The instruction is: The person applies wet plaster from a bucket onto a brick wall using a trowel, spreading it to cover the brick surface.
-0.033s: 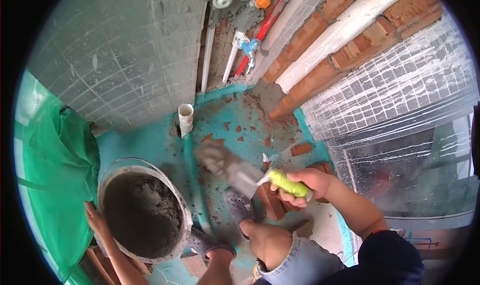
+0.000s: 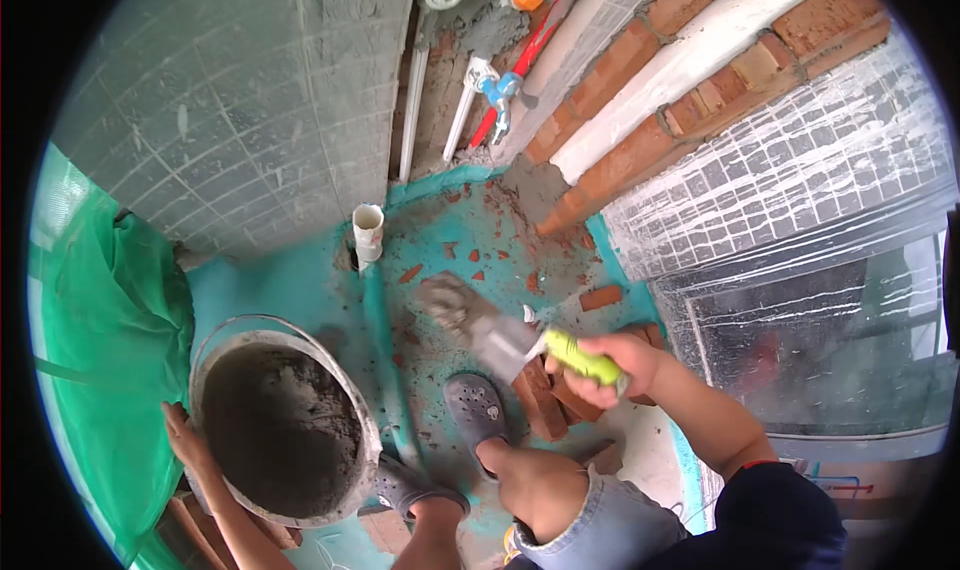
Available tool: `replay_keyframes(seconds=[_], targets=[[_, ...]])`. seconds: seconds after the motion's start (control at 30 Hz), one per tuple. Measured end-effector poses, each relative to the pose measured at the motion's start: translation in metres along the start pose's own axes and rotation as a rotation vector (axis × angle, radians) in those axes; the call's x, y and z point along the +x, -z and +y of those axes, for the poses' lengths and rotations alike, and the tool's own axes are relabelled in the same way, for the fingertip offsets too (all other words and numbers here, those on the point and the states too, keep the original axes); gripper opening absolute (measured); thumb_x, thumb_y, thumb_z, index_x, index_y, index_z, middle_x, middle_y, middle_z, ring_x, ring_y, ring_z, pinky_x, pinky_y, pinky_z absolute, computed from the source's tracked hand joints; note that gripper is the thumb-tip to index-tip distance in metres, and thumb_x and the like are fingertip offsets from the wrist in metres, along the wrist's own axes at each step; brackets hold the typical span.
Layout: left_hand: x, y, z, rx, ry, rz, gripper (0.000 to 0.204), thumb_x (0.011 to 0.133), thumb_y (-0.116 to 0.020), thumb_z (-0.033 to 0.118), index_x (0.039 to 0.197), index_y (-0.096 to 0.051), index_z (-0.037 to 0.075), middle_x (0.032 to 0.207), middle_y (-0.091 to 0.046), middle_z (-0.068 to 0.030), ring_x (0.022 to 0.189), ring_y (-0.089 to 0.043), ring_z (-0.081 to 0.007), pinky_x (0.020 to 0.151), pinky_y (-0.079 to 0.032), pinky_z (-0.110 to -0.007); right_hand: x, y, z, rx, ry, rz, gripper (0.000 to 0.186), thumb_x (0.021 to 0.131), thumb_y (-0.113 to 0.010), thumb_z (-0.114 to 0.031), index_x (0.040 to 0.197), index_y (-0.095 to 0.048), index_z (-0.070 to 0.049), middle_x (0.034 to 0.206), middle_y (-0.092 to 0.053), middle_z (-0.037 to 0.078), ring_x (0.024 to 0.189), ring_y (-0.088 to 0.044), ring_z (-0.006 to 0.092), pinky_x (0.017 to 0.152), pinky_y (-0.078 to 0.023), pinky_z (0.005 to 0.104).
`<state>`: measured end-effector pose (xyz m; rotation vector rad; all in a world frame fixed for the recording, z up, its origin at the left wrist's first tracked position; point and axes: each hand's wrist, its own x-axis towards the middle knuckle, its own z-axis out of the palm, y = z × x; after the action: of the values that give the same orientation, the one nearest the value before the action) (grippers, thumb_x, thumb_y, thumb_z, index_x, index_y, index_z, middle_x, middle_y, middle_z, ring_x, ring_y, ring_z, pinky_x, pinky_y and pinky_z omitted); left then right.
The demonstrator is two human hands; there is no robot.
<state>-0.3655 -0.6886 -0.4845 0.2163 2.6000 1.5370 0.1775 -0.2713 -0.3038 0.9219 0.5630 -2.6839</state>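
My right hand is closed round the lime-green handle of a trowel, whose blurred metal blade carries grey mortar above the rubble-strewn floor. My left hand is at the outer left side of a large bucket of dark grey mortar, beside the green mesh sheet; its fingers look stretched out. The bucket's metal handle rises over the far rim. My feet in grey clogs stand right of the bucket, below the trowel.
An upright white pipe stub and teal-coated pipe cross the floor. Loose bricks lie under the trowel. Brick boxing and pipes with a blue valve are at the back. Green mesh hangs left; tiled wall and glazed panel stand right.
The trowel has moved slightly up and to the right in the picture with my right hand. The bucket and my left hand appear a little further left.
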Motion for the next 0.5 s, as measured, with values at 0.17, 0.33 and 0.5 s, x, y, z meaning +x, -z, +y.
replay_keyframes(seconds=[0.17, 0.33, 0.5], targets=[[-0.019, -0.021, 0.017, 0.022, 0.077, -0.013, 0.060, 0.099, -0.038, 0.046, 0.129, -0.049, -0.005, 0.121, -0.056, -0.0216, 0.113, -0.052, -0.0313, 0.101, -0.035, -0.039, 0.044, 0.105, -0.041, -0.071, 0.197, 0.415, 0.034, 0.095, -0.045, -0.035, 0.116, -0.049, -0.008, 0.072, -0.051, 0.003, 0.053, -0.047, 0.0144, 0.048, -0.040, 0.0285], [-0.012, 0.022, -0.012, 0.320, -0.217, -0.032, 0.060, 0.100, -0.035, 0.045, 0.124, -0.050, -0.007, 0.116, -0.057, -0.0206, 0.106, -0.054, -0.0293, 0.097, -0.039, -0.038, 0.092, 0.124, -0.075, -0.156, 0.301, 0.481, 0.036, 0.095, -0.045, -0.035, 0.118, -0.050, -0.008, 0.072, -0.049, 0.003, 0.054, -0.045, 0.0143, 0.050, -0.038, 0.0280], [-0.011, 0.034, -0.009, -0.104, 0.250, -0.188, 0.044, 0.100, -0.039, 0.031, 0.130, -0.049, 0.000, 0.119, -0.056, -0.0166, 0.107, -0.053, -0.0255, 0.097, -0.039, -0.038, 0.082, 0.064, -0.033, -0.082, 0.323, 0.112, 0.052, 0.095, -0.044, -0.040, 0.132, -0.043, -0.004, 0.066, -0.049, 0.005, 0.046, -0.046, 0.0153, 0.044, -0.038, 0.0296]])
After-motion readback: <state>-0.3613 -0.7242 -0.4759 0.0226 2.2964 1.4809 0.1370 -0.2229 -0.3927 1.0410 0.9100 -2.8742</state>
